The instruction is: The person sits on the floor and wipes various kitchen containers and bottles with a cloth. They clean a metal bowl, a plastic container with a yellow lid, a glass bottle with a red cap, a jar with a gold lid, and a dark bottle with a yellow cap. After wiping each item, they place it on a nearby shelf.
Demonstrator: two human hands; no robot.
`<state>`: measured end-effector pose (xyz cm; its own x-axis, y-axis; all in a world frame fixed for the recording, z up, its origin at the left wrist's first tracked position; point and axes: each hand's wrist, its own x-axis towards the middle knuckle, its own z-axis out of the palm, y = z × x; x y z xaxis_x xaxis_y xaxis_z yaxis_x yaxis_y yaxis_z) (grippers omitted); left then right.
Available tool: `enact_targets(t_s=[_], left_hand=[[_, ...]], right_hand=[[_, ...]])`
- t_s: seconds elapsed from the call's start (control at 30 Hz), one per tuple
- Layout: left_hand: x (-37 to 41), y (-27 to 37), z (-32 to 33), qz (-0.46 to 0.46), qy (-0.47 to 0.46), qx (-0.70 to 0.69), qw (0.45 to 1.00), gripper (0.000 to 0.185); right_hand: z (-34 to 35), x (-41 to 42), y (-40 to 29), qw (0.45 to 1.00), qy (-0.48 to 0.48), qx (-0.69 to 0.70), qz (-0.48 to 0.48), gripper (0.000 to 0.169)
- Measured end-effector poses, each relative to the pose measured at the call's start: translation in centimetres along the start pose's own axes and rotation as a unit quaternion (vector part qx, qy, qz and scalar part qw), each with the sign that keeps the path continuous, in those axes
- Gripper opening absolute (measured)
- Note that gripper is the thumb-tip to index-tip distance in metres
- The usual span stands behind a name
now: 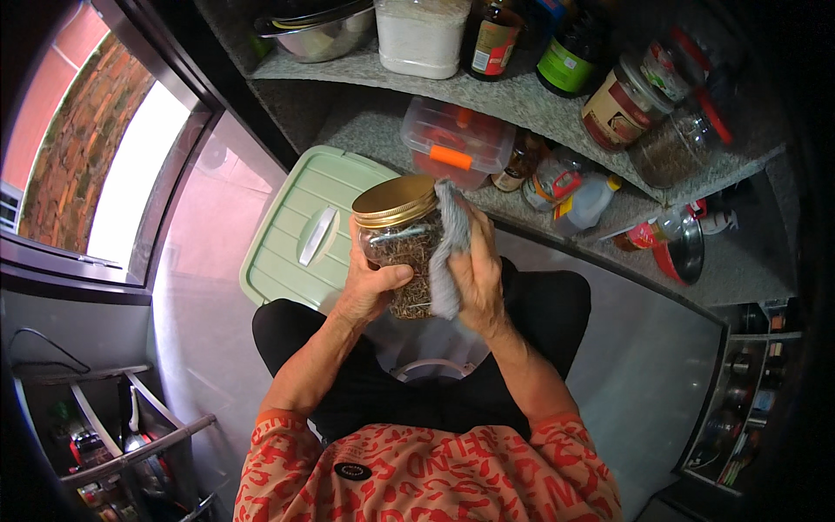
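Observation:
A clear jar [411, 287] of dried brown plant matter, closed with a gold metal lid [394, 199], is held up in front of the knees. My left hand [372, 280] grips its left side, the thumb lying across the front. Against the jar's right side my right hand [479, 274] presses a grey cloth [447, 261], which reaches up to the lid's edge. The fingertips of both hands are partly hidden behind the jar and cloth.
A light green storage box lid [287, 241] lies behind the jar. Stone shelves [541, 117] ahead hold jars, bottles, a metal bowl [326, 36] and a clear box with an orange clasp [450, 134]. A divided rack [137, 457] stands at lower left, beneath a window.

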<state>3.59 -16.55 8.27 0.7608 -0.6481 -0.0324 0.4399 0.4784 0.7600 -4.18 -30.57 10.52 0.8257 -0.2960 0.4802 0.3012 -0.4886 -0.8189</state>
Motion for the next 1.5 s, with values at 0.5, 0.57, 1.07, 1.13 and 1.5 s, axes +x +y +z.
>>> enact_targets(t_s=[0.5, 0.57, 1.07, 1.13, 1.5], left_hand=[[0.4, 0.0, -0.8, 0.046, 0.038, -0.008, 0.998, 0.079], [0.4, 0.1, -1.3, 0.041, 0.038, -0.029, 0.998, 0.081], [0.2, 0.1, -0.3, 0.005, 0.029, -0.021, 0.999, 0.084], [0.2, 0.2, 0.2, 0.001, 0.019, -0.016, 1.000, 0.085], [0.5, -0.1, 0.2, 0.037, 0.049, -0.013, 0.998, 0.072]], right_hand=[[-0.8, 0.0, 0.3, 0.999, -0.047, 0.009, 0.000, 0.047], [-1.1, -0.5, 0.1, 0.996, -0.089, -0.004, -0.006, 0.046], [-0.9, 0.7, -0.6, 0.998, 0.039, -0.011, -0.052, 0.043], [-1.1, 1.4, -0.2, 0.998, 0.064, -0.007, -0.024, 0.037], [0.1, 0.9, 2.1, 0.965, 0.086, 0.197, 0.149, 0.037]])
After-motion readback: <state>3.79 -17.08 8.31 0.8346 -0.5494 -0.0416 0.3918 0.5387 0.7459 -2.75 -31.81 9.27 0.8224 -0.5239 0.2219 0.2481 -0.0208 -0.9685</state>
